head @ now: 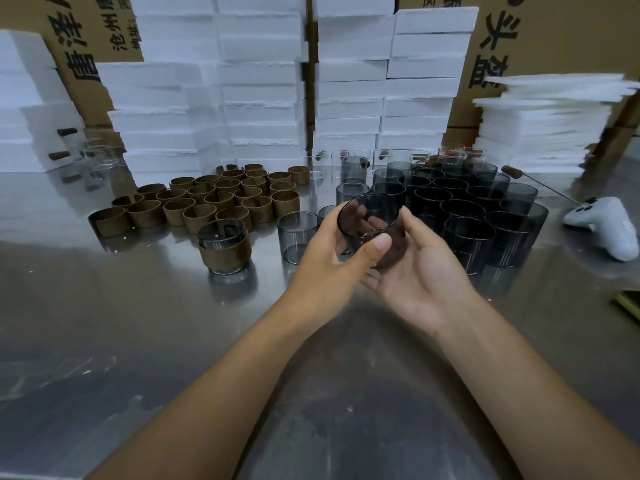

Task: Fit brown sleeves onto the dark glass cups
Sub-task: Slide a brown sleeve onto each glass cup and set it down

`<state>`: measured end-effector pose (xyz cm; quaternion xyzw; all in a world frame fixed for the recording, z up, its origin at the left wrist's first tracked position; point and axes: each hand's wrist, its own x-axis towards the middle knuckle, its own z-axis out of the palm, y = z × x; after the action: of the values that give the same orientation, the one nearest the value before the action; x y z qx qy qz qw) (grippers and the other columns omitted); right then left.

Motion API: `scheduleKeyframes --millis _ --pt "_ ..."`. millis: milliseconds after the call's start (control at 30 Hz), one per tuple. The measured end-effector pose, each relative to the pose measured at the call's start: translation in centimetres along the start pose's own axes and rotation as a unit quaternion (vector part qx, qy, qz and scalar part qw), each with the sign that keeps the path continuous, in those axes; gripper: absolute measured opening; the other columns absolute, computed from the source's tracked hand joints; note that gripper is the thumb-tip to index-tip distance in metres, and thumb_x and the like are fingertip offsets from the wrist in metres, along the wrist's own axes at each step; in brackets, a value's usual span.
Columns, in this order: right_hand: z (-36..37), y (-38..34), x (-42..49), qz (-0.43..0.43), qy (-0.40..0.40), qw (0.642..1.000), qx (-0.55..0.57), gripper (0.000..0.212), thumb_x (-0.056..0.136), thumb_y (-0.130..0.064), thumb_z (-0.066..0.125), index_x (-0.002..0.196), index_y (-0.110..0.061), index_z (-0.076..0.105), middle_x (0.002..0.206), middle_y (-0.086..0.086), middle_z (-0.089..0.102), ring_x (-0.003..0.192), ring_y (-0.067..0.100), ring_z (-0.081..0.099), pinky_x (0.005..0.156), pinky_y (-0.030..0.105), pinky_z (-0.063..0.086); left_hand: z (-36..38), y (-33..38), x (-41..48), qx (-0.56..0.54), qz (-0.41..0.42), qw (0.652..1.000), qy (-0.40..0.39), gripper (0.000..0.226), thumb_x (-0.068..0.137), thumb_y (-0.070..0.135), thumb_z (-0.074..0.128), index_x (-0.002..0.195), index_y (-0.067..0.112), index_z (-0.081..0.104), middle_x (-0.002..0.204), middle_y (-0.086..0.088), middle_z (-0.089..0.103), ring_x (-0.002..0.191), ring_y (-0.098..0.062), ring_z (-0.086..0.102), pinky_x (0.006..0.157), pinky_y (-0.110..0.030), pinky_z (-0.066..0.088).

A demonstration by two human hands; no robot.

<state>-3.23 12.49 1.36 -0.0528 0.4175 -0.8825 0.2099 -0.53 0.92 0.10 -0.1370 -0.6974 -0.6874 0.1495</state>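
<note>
**A:** What's the setting?

**B:** A packing room. Stacked white foam boxes point(263, 98) stand behind a shiny steel desk point(104, 323).

**A:** And the cup?

**B:** A smoky dark round glass cup point(369, 216) is held above the middle of the desk, its mouth tipped toward the camera. The left hand point(325, 258) has a closed grip on it, thumb across the near wall. The right hand point(422, 268) curls round its other side and base.

**A:** Is there a sleeve on it?

**B:** I can't tell. There's a brownish tint low down, but it may be skin showing through the glass.

**A:** Which step, then?

**B:** I'd judge the cup has been picked up and no sleeve fetched yet. One sleeved glass cup point(224, 245) stands just to the left. The brown cardboard ring sleeves point(221, 199) cluster behind that one, and bare dark glass cups point(460, 206) crowd the right. Next, one hand has to let go, take a ring and slide it squarely over the cup's base.
</note>
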Motion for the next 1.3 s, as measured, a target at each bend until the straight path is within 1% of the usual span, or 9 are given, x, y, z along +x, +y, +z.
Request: scheduleKeyframes --millis 100,300,500,633,767,900,1033,1167,1300 --pt "0.1 0.0 0.0 -0.001 -0.009 1.0 -0.011 0.053 0.098 -0.046 0.038 0.133 -0.01 0.055 0.131 0.013 0.061 0.124 0.027 0.056 0.104 0.043 0.042 0.0 0.2 0.0 -0.007 0.004 1.0 0.003 0.037 0.087 0.013 0.064 0.117 0.029 0.05 0.117 0.012 0.06 0.118 -0.01 0.057 0.108 -0.032 0.041" --pt "0.1 0.4 -0.2 0.033 -0.04 0.998 -0.03 0.064 0.092 -0.063 0.035 0.131 -0.019 0.059 0.127 0.007 0.065 0.121 0.021 0.058 0.103 0.042 0.044 0.0 0.4 -0.1 -0.019 0.011 1.0 0.008 0.048 0.088 0.012 0.064 0.134 0.013 0.047 0.124 0.001 0.062 0.108 -0.006 0.061 0.095 -0.015 0.046" --pt "0.1 0.5 0.0 0.08 -0.045 0.994 -0.064 0.078 0.086 -0.074 0.028 0.129 -0.018 0.059 0.123 0.009 0.067 0.122 0.019 0.058 0.104 0.041 0.042 -0.3 0.2 0.1 0.004 0.03 0.999 0.015 0.048 0.087 0.014 0.066 0.131 0.016 0.048 0.126 0.001 0.061 0.12 -0.012 0.056 0.105 -0.034 0.043" --pt "-0.1 0.3 -0.1 0.103 -0.036 0.992 -0.058 0.079 0.085 -0.075 0.031 0.125 -0.013 0.06 0.12 0.012 0.068 0.119 0.021 0.06 0.104 0.04 0.042 -0.5 0.2 0.3 0.01 0.049 0.999 0.016 0.046 0.086 0.006 0.067 0.128 0.015 0.05 0.106 0.018 0.067 0.107 -0.002 0.062 0.091 -0.019 0.047" --pt "-0.2 0.1 -0.1 0.12 -0.03 0.991 -0.049 0.08 0.083 -0.073 0.036 0.126 -0.009 0.059 0.12 0.015 0.067 0.122 0.024 0.056 0.105 0.043 0.041 -0.7 0.2 0.4 0.018 0.054 0.998 0.013 0.045 0.084 0.001 0.067 0.121 0.022 0.053 0.105 0.02 0.068 0.106 0.002 0.061 0.088 -0.014 0.046" --pt "-0.3 0.1 -0.1 0.117 0.012 0.991 -0.059 0.073 0.084 -0.069 0.041 0.115 -0.008 0.066 0.111 0.012 0.071 0.115 0.022 0.061 0.097 0.039 0.046 -0.9 -0.2 0.4 0.032 0.05 0.998 0.016 0.058 0.081 0.001 0.07 0.133 0.015 0.048 0.118 0.012 0.063 0.114 0.0 0.057 0.091 -0.012 0.043" --pt "-0.3 0.1 0.0 0.066 0.068 0.995 -0.03 0.046 0.09 -0.054 0.048 0.096 -0.014 0.069 0.089 0.002 0.075 0.095 0.015 0.067 0.082 0.029 0.051 -0.9 -0.3 0.4 0.062 0.051 0.996 0.024 0.067 0.079 0.0 0.072 0.138 0.015 0.045 0.128 0.009 0.058 0.122 -0.002 0.052 0.101 -0.017 0.04" --pt "-0.2 0.0 0.1 0.028 0.07 0.997 0.003 0.034 0.095 -0.041 0.049 0.1 -0.012 0.067 0.092 0.002 0.075 0.087 0.015 0.069 0.085 0.03 0.052 -0.7 -0.3 0.4 0.075 0.05 0.996 0.023 0.07 0.08 0.002 0.073 0.141 0.016 0.042 0.136 0.002 0.054 0.127 -0.009 0.049 0.111 -0.032 0.037" --pt "0.0 0.2 0.0 0.019 0.064 0.997 -0.03 0.036 0.096 -0.041 0.048 0.109 -0.012 0.066 0.1 0.005 0.072 0.098 0.018 0.065 0.091 0.034 0.048 -0.5 0.2 0.3 0.061 0.027 0.997 0.035 0.067 0.079 0.013 0.074 0.14 0.016 0.045 0.129 0.002 0.06 0.122 -0.008 0.054 0.108 -0.031 0.041"
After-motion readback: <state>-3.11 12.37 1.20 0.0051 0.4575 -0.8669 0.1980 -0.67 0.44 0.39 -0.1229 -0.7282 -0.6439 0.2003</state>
